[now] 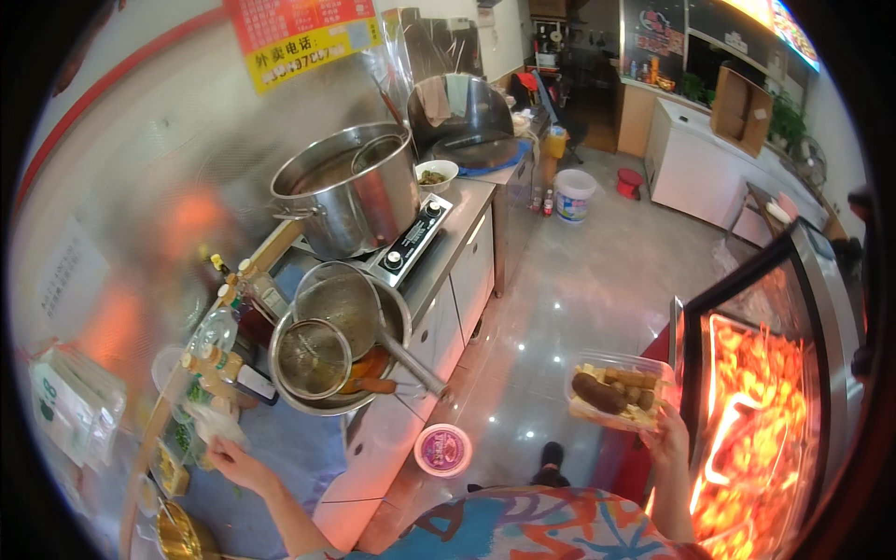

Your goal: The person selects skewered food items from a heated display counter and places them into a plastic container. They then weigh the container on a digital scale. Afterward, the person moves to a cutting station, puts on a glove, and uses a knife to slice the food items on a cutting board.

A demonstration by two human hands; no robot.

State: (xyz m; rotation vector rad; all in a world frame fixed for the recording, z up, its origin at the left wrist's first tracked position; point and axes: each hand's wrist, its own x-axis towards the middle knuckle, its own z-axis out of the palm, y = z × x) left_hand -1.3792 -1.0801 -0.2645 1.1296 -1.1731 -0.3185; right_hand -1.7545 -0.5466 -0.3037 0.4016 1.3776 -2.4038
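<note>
My right hand (pixel 663 431) holds a clear plastic container (pixel 620 389) by its near right corner, over the floor beside the lit display case. In the container lie a dark sausage-like piece (pixel 599 393), brown pieces on sticks or in a row, and pale yellowish food. My left hand (pixel 240 463) reaches over the counter at the lower left, its fingers closed on a thin, whitish translucent plastic item (pixel 218 424) that is blurred. Under and behind it are a tub of chopped greens (pixel 180 435) and several bottles (pixel 224 364).
A large steel pot (pixel 350 203) stands on a burner (pixel 411 241). Nearer, a steel basin (pixel 399 308) carries two strainers (pixel 315 358), one handle jutting past the counter edge. A round lidded tub (pixel 443 450) sits below. The display case (pixel 759 420) flanks my right arm.
</note>
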